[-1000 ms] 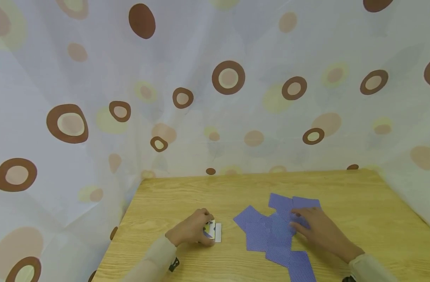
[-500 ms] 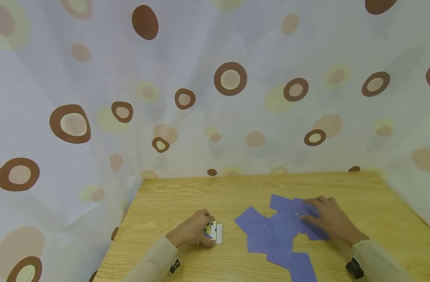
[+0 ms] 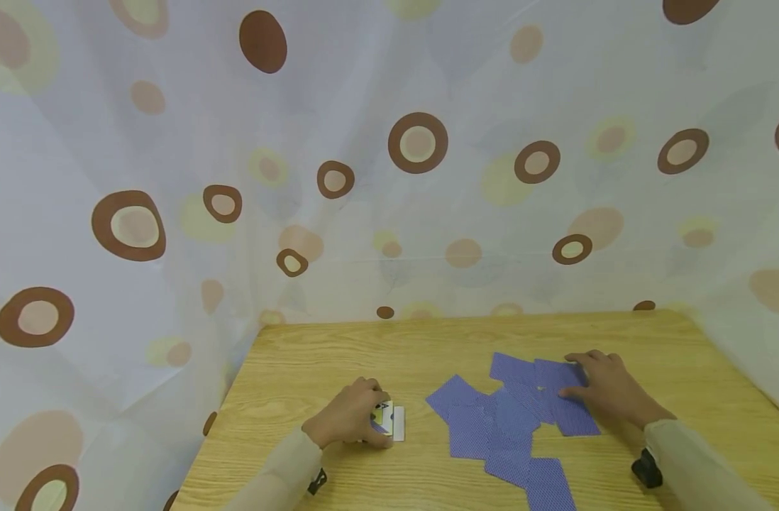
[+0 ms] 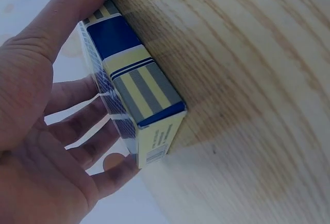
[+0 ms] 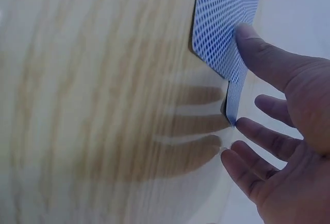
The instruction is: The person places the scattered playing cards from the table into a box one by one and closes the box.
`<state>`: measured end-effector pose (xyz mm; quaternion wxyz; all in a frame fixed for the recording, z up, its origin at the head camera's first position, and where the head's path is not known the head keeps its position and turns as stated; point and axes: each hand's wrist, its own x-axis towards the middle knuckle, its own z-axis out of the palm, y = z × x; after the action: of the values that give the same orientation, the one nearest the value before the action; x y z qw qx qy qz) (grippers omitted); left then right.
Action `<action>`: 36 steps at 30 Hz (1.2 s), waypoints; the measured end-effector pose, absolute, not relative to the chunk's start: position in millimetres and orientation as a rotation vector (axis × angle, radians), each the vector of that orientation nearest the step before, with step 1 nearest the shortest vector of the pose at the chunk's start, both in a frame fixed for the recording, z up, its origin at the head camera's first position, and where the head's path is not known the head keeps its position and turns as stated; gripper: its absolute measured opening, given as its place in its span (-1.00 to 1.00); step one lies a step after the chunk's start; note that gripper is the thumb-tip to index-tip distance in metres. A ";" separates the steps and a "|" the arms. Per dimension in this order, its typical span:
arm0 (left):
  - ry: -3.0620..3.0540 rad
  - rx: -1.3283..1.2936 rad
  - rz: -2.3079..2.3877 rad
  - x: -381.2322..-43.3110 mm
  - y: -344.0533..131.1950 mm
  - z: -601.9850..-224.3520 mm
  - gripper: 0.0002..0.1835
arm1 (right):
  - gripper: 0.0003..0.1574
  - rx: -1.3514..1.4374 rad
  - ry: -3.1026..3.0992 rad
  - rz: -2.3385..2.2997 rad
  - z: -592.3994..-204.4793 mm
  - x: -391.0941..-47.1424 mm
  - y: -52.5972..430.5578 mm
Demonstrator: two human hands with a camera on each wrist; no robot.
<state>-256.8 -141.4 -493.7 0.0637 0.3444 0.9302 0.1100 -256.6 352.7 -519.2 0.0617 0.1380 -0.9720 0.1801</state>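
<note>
In the head view my left hand (image 3: 347,413) holds a small playing-card box (image 3: 385,419), a white flap (image 3: 399,424) sticking out at its right end. The left wrist view shows the box (image 4: 135,74) with blue, grey and cream stripes and a barcode on its end, standing on the wood between thumb and fingers. To the right, blue-patterned playing cards (image 3: 472,429) lie face down, spread and overlapping. My right hand (image 3: 609,389) is over the far right card (image 3: 575,413), fingers spread and relaxed. In the right wrist view the thumb rests on a card (image 5: 221,23).
Both hands work over a light wooden table (image 3: 364,348). A white curtain (image 3: 364,85) with brown and peach spots hangs behind and along the sides. A single card (image 3: 549,484) lies at the near end of the spread.
My right hand has moved to the right across the spread, and the far right card has slid outward and turned with it. My left hand keeps its place on the box.
</note>
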 end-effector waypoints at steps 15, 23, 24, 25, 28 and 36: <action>2.836 0.870 0.369 -248.6 -139.2 -491.3 -0.14 | -0.12 0.316 -3.104 0.720 -502.6 -263.9 362.6; 2.874 0.875 0.342 -247.5 -141.3 -494.3 -0.16 | -0.21 0.344 -3.050 0.723 -503.6 -260.4 359.8; 2.884 0.877 0.331 -247.4 -141.6 -494.9 -0.16 | -0.18 0.344 -3.048 0.709 -504.8 -258.9 359.2; 2.892 0.879 0.321 -247.2 -141.9 -495.1 -0.16 | -0.12 0.340 -3.055 0.693 -505.9 -257.4 358.5; 2.910 0.876 0.316 -246.8 -143.1 -495.8 -0.17 | 0.10 0.293 -3.096 0.651 -506.5 -251.5 354.8; 2.924 0.839 0.351 -246.0 -146.2 -495.9 -0.20 | 0.18 0.263 -3.199 0.661 -498.9 -236.2 340.1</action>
<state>-246.0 -146.2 -495.9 0.0398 0.2737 0.9542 0.1144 -236.2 340.1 -498.9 -0.0677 0.0802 -0.9739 0.2013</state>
